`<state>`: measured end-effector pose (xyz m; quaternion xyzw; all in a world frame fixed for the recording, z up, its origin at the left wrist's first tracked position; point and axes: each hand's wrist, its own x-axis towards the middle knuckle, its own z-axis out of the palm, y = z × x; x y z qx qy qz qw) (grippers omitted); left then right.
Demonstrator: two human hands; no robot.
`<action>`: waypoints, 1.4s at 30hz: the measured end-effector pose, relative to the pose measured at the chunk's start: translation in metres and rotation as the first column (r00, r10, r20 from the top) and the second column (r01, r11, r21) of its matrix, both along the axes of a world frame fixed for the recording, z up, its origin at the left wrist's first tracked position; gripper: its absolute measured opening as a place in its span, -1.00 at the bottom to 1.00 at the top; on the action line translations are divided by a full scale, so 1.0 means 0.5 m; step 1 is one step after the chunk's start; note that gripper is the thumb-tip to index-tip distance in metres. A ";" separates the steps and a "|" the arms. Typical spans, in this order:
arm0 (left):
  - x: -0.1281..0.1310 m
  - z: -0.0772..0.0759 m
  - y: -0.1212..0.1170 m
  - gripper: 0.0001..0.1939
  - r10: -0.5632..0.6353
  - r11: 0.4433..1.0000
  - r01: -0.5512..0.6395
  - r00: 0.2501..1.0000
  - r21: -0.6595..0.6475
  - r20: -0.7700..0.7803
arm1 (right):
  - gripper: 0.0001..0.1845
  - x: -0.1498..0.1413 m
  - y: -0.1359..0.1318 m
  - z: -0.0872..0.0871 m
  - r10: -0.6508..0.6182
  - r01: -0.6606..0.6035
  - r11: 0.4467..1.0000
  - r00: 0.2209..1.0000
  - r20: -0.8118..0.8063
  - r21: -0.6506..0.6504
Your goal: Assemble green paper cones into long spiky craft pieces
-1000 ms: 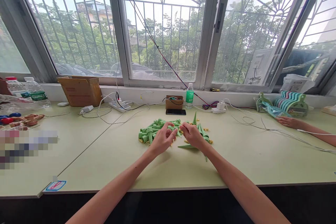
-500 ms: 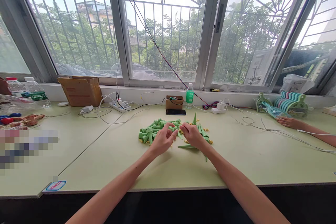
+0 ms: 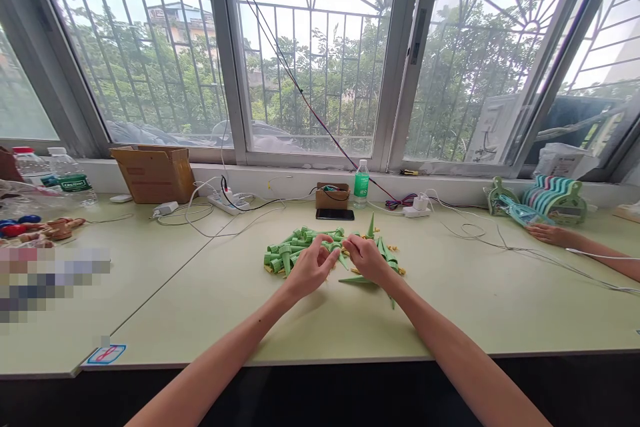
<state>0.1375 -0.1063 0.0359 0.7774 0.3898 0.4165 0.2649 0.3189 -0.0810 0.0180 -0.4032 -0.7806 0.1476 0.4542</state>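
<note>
Grip of the left hand (image 3: 311,265): thumb and fingers curled about a pale green tapered plastic piece (image 3: 343,260), apparently pinching its wide end, narrow end slanting down. Right hand (image 3: 367,259) just beside it, fingertips bunched; whether that grip has anything in it, cannot tell, fingers hide it. Both hands over the pale yellow-green worktop (image 3: 200,320), between a heap of green plastic pieces with ridged collars (image 3: 285,255) on the left and slender green plastic cones (image 3: 384,248) on the right, small yellow bits (image 3: 393,247) strewn among them. Risks, as judged: a light fingertip pinch on a taper could let the piece twist or drop, likeliest if the right hand pressed against it off its axis. Once dropped, it would be hard to pick out from look-alikes close by. Heap is loose and overlapping; a brushing knuckle could set round pieces rolling. One green cone pointing left (image 3: 354,279) lies by the right hand; a careless wrist could sweep it aside. Yellow bits easily scattered, being so small.
</note>
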 end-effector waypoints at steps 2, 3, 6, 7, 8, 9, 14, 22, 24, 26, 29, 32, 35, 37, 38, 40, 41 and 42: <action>0.000 0.001 0.000 -0.65 0.003 1.000 -0.003 1.000 0.006 0.001 | -0.59 0.000 0.000 0.000 0.001 -0.001 1.000 1.000 0.001 -0.002; 0.000 0.001 -0.001 -0.65 0.005 1.000 -0.005 1.000 0.006 0.001 | -0.59 -0.001 -0.001 0.000 0.000 0.000 1.000 1.000 0.003 -0.001; 0.001 0.001 -0.001 -0.65 0.008 1.000 -0.008 1.000 0.006 0.002 | -0.58 -0.001 -0.001 -0.001 -0.008 0.008 1.000 1.000 0.007 0.004; 0.000 0.001 -0.001 -0.65 0.007 1.000 -0.007 1.000 0.008 0.003 | -0.58 -0.001 -0.001 -0.001 -0.010 0.009 1.000 1.000 0.009 0.005; 0.000 0.001 -0.001 -0.65 0.004 1.000 -0.004 1.000 0.011 0.004 | -0.57 -0.001 -0.001 -0.001 -0.011 0.011 1.000 1.000 0.010 0.008; 0.000 0.000 -0.001 -0.65 0.000 1.000 0.000 1.000 0.014 0.005 | -0.57 -0.001 -0.001 0.000 -0.012 0.012 1.000 1.000 0.012 0.010; -0.001 -0.003 0.002 -0.61 0.002 1.000 -0.002 1.000 0.010 0.026 | -0.57 0.001 0.000 0.000 -0.019 0.018 0.999 0.999 0.035 0.027; 0.001 -0.003 0.003 -0.57 0.019 0.999 -0.020 1.000 0.031 0.018 | -0.57 0.001 0.002 -0.003 -0.016 0.015 1.000 0.999 0.052 0.017; 0.002 -0.002 0.003 -0.58 0.024 0.999 -0.024 1.000 0.039 0.016 | -0.57 0.000 0.001 -0.002 -0.013 0.012 1.000 0.999 0.049 0.011; 0.002 -0.002 0.002 -0.58 0.024 0.999 -0.025 1.000 0.048 0.015 | -0.57 0.000 0.001 -0.001 -0.014 0.013 1.000 0.999 0.048 0.012; 0.003 -0.001 0.001 -0.59 0.022 0.998 -0.022 1.000 0.057 0.009 | -0.57 -0.001 0.002 -0.001 -0.013 0.013 1.000 0.999 0.052 0.013; 0.002 -0.001 0.000 -0.60 0.021 0.998 -0.021 1.000 0.054 0.003 | -0.56 -0.001 0.001 -0.001 -0.006 0.005 1.000 0.998 0.056 0.018; 0.002 -0.001 0.001 -0.60 0.023 0.998 -0.023 1.000 0.059 -0.001 | -0.56 -0.002 0.000 0.000 0.006 -0.007 1.000 0.999 0.053 0.024; 0.002 -0.002 0.002 -0.61 0.028 0.997 -0.027 1.000 0.066 -0.004 | -0.56 -0.003 -0.001 0.001 0.013 -0.014 1.000 0.999 0.050 0.023; 0.002 -0.002 0.002 -0.62 0.028 0.997 -0.028 1.000 0.068 -0.006 | -0.55 -0.003 -0.001 0.001 0.014 -0.016 1.000 0.999 0.049 0.023; 0.002 -0.003 0.003 -0.63 0.028 0.997 -0.027 1.000 0.076 -0.009 | -0.55 -0.004 -0.001 0.001 0.015 -0.016 1.000 0.999 0.046 0.024; 0.002 -0.004 0.004 -0.63 0.028 0.996 -0.027 1.000 0.082 -0.009 | -0.55 -0.004 -0.001 0.001 0.017 -0.018 1.000 0.999 0.044 0.023; 0.002 -0.004 0.004 -0.63 0.027 0.996 -0.026 1.000 0.089 -0.010 | -0.54 -0.004 -0.001 0.001 0.019 -0.020 1.000 0.999 0.043 0.024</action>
